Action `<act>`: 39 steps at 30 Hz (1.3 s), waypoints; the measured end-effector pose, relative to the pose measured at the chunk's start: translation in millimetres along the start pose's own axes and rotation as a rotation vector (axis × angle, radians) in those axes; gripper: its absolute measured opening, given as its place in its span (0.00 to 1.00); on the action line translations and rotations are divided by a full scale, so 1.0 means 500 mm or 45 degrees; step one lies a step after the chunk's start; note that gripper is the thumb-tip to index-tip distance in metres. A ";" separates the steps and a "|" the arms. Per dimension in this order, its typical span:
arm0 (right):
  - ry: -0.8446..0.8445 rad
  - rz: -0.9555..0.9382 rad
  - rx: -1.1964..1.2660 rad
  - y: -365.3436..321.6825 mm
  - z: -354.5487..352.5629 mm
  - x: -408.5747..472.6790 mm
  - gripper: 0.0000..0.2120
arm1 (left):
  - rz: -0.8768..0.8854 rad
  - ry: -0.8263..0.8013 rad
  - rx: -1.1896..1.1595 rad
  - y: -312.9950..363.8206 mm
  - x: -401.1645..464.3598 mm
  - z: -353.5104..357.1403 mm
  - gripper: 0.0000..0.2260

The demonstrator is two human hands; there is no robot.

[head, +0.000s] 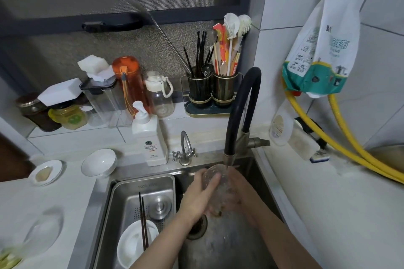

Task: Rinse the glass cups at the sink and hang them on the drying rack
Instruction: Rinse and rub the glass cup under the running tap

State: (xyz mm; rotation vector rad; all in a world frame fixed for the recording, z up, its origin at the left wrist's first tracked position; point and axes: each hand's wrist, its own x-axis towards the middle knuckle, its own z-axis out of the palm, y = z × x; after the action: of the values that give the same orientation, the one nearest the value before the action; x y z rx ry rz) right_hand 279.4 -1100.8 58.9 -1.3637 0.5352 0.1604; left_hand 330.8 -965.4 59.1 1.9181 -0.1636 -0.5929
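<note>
— Where is the cup?

— The clear textured glass cup (215, 178) is over the steel sink (229, 244), at its back edge, right under the black curved faucet (240, 111).

— And the grip?

— The left hand (200, 197) curls its fingers round the cup's near side; the right hand (239, 192) cradles the far side, fingers wrapped beneath.

— Anything else in the sink?

— A white bowl (135, 242) with dark chopsticks (143, 223) lies in the steel tray (142, 183) at the sink's left edge.
</note>
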 end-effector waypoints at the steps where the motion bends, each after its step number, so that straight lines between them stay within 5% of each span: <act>1: -0.007 0.013 -0.027 0.000 -0.002 0.001 0.29 | -0.011 0.025 0.024 -0.006 0.003 0.002 0.33; 3: -0.062 -0.080 -0.188 0.000 -0.005 -0.001 0.44 | -0.095 0.089 0.008 -0.004 0.010 0.003 0.33; 4: -0.094 -0.139 -0.294 0.003 -0.007 -0.001 0.44 | -0.157 0.106 -0.004 -0.006 0.018 0.002 0.34; 7: -0.067 -0.182 -0.403 0.013 -0.022 0.001 0.26 | -0.324 0.022 -0.131 0.009 0.022 -0.004 0.33; 10: 0.032 -0.089 -0.255 0.016 -0.023 0.009 0.22 | -0.391 -0.123 -0.129 0.022 0.013 -0.001 0.27; 14: 0.089 -0.021 -0.124 0.015 -0.014 0.016 0.13 | -0.212 -0.094 0.115 0.017 0.007 0.006 0.28; 16: 0.068 0.021 -0.109 0.015 -0.012 0.017 0.17 | 0.028 0.052 0.362 -0.002 0.007 -0.003 0.23; 19: 0.046 0.046 -0.020 0.025 -0.015 0.030 0.22 | 0.362 0.078 0.331 -0.005 -0.011 -0.020 0.14; 24: 0.035 0.192 0.173 0.024 -0.016 0.040 0.21 | 0.217 -0.357 0.199 -0.035 -0.014 -0.042 0.32; 32: -0.063 0.036 0.115 0.012 -0.036 0.016 0.21 | 0.280 -0.364 0.098 -0.038 0.018 -0.020 0.54; 36: -0.055 -0.033 0.061 0.000 -0.047 0.003 0.20 | 0.396 -0.230 0.014 -0.018 0.019 0.015 0.40; 39: -0.025 -0.240 -0.095 0.001 -0.059 -0.002 0.34 | 0.422 -0.153 -0.035 -0.008 0.019 0.033 0.35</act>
State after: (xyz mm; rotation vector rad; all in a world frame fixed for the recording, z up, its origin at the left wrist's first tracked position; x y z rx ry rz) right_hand 270.5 -1129.0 55.5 -1.4760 0.3849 0.0404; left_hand 330.5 -980.9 47.5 1.7789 -0.5359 -0.4825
